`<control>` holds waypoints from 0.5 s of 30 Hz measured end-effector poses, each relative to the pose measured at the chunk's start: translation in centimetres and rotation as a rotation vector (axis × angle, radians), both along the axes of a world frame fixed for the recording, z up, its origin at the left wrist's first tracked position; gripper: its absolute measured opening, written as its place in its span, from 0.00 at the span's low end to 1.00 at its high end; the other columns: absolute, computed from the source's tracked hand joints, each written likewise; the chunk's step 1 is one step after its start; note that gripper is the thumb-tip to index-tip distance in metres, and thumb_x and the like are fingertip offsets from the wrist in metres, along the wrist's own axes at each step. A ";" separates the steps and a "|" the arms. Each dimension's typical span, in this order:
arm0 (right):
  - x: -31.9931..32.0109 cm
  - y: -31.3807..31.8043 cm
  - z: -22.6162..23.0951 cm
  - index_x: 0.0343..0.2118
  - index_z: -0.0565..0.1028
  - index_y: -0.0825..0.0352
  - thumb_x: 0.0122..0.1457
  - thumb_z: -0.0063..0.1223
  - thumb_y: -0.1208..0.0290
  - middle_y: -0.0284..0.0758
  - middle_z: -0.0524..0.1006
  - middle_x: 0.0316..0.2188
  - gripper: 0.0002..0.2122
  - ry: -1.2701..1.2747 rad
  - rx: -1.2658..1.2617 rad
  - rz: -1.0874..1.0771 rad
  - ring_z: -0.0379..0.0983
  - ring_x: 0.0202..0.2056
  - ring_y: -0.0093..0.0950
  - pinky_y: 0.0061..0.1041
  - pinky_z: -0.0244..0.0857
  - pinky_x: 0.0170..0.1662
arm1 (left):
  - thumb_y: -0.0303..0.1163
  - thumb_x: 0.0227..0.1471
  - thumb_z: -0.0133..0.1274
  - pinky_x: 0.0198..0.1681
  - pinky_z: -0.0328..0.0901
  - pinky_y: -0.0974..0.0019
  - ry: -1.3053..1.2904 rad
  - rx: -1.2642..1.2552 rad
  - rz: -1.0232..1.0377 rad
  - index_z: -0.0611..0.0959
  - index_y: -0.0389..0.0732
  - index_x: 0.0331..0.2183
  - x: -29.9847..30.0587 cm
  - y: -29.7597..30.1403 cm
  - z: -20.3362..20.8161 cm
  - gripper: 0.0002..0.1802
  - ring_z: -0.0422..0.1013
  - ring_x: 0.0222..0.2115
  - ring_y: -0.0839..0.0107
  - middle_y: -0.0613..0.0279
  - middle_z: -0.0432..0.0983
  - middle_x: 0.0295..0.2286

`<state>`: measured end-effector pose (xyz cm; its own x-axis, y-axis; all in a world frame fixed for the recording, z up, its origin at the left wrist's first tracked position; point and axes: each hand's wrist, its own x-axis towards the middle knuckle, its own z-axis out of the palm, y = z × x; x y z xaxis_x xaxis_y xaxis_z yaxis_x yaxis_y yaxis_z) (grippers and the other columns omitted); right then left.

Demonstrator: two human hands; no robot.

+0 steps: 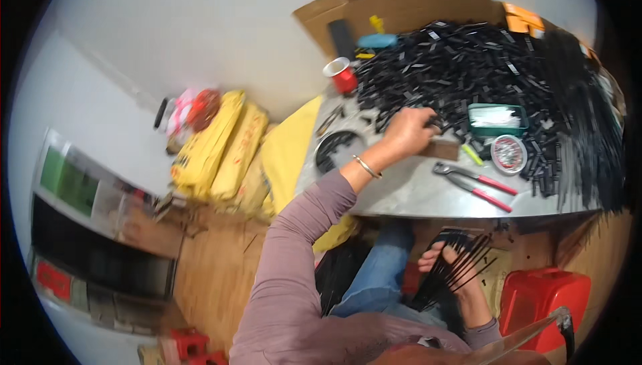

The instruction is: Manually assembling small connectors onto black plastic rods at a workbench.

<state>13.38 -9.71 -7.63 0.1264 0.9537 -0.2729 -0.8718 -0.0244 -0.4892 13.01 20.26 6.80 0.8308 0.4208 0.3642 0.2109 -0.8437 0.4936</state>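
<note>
Nearest, the person's right hand (463,275) was low in front of the bench, palm up, its grip closed around a fanned bundle of thin black strips (440,283) above denim-covered legs (374,271). To the right of that hand stood a red plastic stool (543,301). On the metal top of the bench (394,196), near its front edge, lay red-handled pliers (496,184). Behind them were a brown block (441,149), a yellow-green marker (473,155) and a round tub (506,171) of small parts.

The left hand (409,132), a bangle (366,166) at its wrist, reached over the bench just beside the block, its fingers at the near edge of a heap of short black pieces (461,64); whether its grip was clamped on one I could not tell. A dark round bowl (324,153) sat left of that wrist. Right of the hand, a green tray (496,133) held white strips. Farther back were a red cup (346,82), a blue object (378,41) and upright cardboard (428,4).
</note>
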 end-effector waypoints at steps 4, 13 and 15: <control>-0.5 1.7 1.5 0.47 0.64 0.70 0.58 0.53 0.61 0.49 0.75 0.34 0.21 -0.063 -0.083 0.067 0.77 0.34 0.42 0.39 0.74 0.38 | 0.32 0.44 0.60 0.29 0.63 0.62 0.094 -0.203 -0.131 0.79 0.35 0.29 -8.2 -4.8 -1.5 0.11 0.69 0.24 0.58 0.49 0.73 0.24; -5.8 3.2 6.4 0.45 0.66 0.73 0.62 0.45 0.65 0.42 0.76 0.30 0.16 -0.234 -0.032 0.070 0.78 0.31 0.34 0.32 0.76 0.34 | 0.29 0.50 0.58 0.32 0.66 0.70 -0.040 -1.593 0.022 0.80 0.35 0.35 -19.6 -11.9 -7.1 0.10 0.70 0.27 0.75 0.64 0.75 0.30; -6.6 3.2 6.1 0.45 0.66 0.73 0.62 0.45 0.66 0.42 0.76 0.29 0.15 -0.272 -0.051 0.058 0.78 0.30 0.34 0.32 0.76 0.34 | 0.30 0.51 0.57 0.32 0.67 0.70 -0.221 -1.697 -0.019 0.79 0.35 0.35 -19.4 -13.2 -7.9 0.10 0.70 0.28 0.74 0.63 0.75 0.29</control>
